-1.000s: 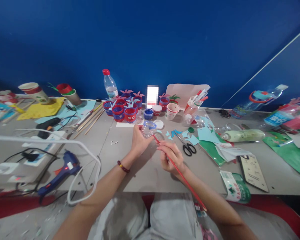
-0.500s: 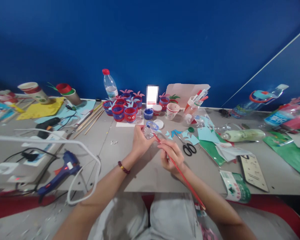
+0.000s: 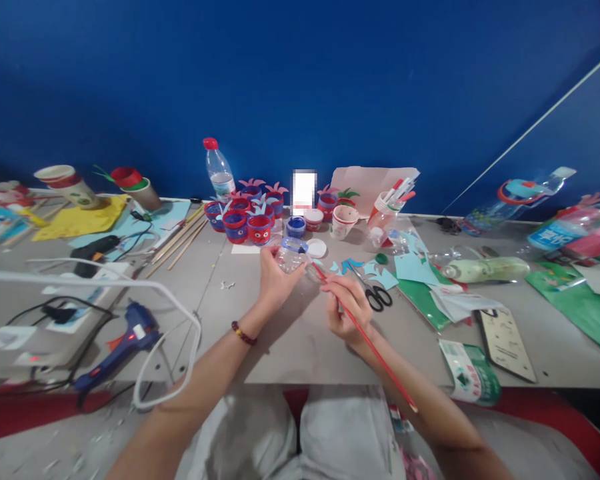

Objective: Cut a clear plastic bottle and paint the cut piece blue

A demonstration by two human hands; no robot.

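Note:
My left hand (image 3: 276, 279) is closed round a clear plastic bottle piece (image 3: 291, 259) with a band of blue paint along its rim. Between the fingers of my right hand (image 3: 349, 308) is a long red paintbrush (image 3: 375, 348), its dark tip at the painted rim. Just behind the bottle piece stands an open jar of blue paint (image 3: 295, 227). Beside that are a red paint jar (image 3: 313, 219) and a white lid (image 3: 317, 249). Red and blue painted cups (image 3: 259, 231) with paper leaves and eyes cluster behind my left hand.
Black-handled scissors (image 3: 379, 298) and light-blue paper scraps (image 3: 383, 277) lie right of my right hand. A blue glue gun (image 3: 130, 340), white cable (image 3: 197, 327) and power strip (image 3: 75, 313) occupy the left. A phone (image 3: 507, 345) rests near the front edge.
The bottle piece has moved slightly left and its painted rim has turned more into view. My right hand and the paintbrush have shifted a little to the right.

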